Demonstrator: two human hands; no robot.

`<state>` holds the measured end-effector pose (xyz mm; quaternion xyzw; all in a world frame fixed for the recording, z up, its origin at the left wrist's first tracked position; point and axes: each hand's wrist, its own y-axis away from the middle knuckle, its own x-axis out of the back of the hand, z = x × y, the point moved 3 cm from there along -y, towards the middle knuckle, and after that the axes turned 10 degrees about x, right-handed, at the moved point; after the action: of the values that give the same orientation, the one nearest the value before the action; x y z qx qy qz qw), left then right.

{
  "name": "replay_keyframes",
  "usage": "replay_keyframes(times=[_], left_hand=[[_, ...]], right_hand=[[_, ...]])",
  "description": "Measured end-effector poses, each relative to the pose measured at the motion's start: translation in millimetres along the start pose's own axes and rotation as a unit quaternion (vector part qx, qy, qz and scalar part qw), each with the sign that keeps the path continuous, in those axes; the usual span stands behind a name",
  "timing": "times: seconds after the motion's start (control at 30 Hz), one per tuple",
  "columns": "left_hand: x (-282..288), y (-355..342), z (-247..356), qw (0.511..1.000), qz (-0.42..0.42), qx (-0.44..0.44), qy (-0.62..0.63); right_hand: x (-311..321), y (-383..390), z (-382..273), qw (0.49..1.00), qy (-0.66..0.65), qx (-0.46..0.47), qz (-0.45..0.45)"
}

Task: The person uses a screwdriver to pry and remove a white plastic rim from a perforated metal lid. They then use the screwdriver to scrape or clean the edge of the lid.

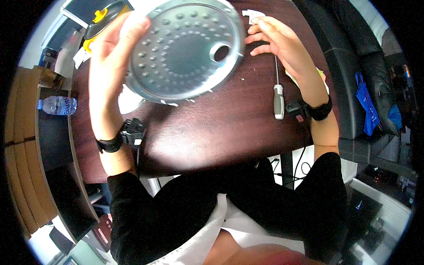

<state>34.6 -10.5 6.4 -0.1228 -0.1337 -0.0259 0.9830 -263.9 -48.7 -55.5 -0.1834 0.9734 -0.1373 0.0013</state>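
Note:
My left hand (115, 48) grips the left rim of a round, shiny metal plate (185, 57). Rings of raised bumps cover the plate, and one round hole sits toward its right side. It is tilted and held up above the dark brown table (212, 132). Just right of the plate's edge, my right hand (278, 42) is open, its fingers apart. A small white piece (252, 15) lies by its fingertips; whether they touch it I cannot tell. Below this hand, a screwdriver (278, 101) with a grey and white handle rests on the table.
A black and yellow container (104, 22) stands at the far left. Partly under the plate is a white object (129, 100). A water bottle (57, 106) lies left of the table, near brown boxes (26, 176). A black sofa (349, 79) borders the right side, with a blue item (367, 106) on it.

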Motion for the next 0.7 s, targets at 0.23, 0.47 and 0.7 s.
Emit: replay_keyframes(times=[0.23,0.47,0.7], left_hand=[[19.5,-5.6,-5.0,0.993,0.046,0.006,-0.112],[9.8,-2.3,-4.1,0.979,0.069,0.021,-0.191],[-0.1,-5.4,-6.8,0.985,0.044,0.002,-0.166]], right_hand=[[5.7,7.3,51.6,0.902,0.338,-0.189,-0.189],[-21.4,25.6,65.8,0.865,0.42,-0.061,-0.267],[-21.3,27.7,77.0,0.842,0.471,0.028,-0.261]])
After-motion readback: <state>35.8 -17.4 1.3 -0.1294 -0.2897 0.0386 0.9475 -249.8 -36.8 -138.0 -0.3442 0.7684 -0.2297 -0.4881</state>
